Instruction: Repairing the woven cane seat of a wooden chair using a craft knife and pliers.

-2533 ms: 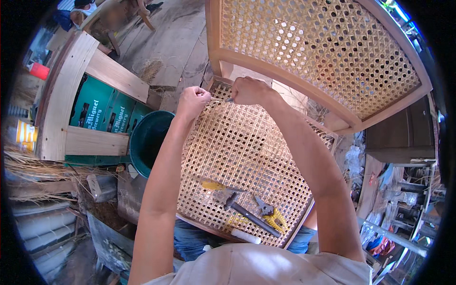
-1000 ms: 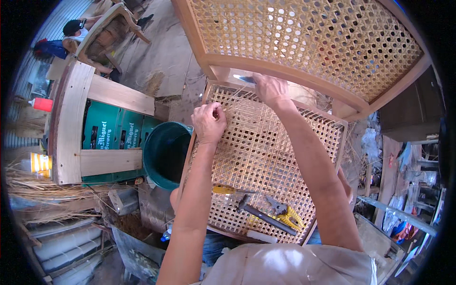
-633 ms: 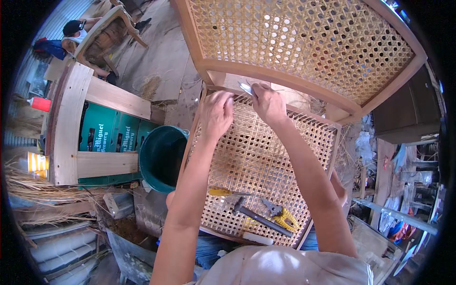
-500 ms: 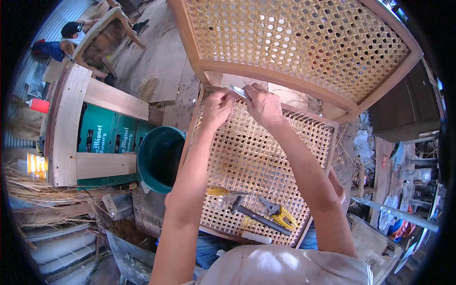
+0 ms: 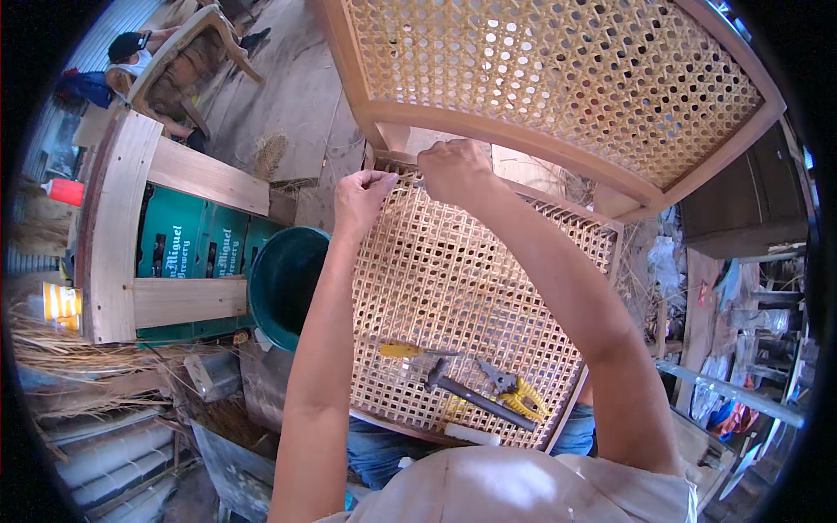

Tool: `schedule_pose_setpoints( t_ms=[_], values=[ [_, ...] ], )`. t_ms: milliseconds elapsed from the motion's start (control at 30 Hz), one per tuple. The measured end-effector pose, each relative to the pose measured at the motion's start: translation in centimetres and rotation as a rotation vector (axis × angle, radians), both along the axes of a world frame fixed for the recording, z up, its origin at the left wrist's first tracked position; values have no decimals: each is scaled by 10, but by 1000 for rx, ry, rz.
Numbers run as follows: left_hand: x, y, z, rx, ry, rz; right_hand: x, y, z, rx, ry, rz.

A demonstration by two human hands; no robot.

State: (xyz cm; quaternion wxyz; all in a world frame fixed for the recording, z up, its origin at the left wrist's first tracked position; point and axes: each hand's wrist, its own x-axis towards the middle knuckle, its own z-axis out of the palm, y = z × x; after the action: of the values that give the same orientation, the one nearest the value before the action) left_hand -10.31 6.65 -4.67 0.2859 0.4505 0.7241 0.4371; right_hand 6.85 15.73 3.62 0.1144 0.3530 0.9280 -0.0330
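Your left hand [image 5: 359, 202]: thumb and fingertips together; cannot tell if strand pinched between. Your right hand [image 5: 457, 171], just beside: clamped on metal blade [image 5: 419, 183], tip only showing. Cane seat [image 5: 436, 292] below: square grid spans frame; far edge seems left to finish. Backrest [image 5: 558, 100] beyond: looks fully woven. Nearer you: hammer [image 5: 484, 403], pliers [image 5: 521, 397].

Beneath the fingers [image 5: 373, 178], a tan, square-gridded cane seat [image 5: 453, 288]; beyond them, a golden cane backrest [image 5: 567, 87] dotted with holes; to their lower left, a dark-green bucket [image 5: 277, 301]
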Motion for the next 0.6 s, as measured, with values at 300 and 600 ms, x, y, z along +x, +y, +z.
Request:
schedule_pose_setpoints(
  t_ms=[300, 600],
  values=[
    [-14, 8, -8, 10, -1, -45, 23, 6, -23, -141, 253, 35],
    [-14, 14, 3, -101, -11, -86, 4, 32, -16, -242, 153, -36]
  ],
)
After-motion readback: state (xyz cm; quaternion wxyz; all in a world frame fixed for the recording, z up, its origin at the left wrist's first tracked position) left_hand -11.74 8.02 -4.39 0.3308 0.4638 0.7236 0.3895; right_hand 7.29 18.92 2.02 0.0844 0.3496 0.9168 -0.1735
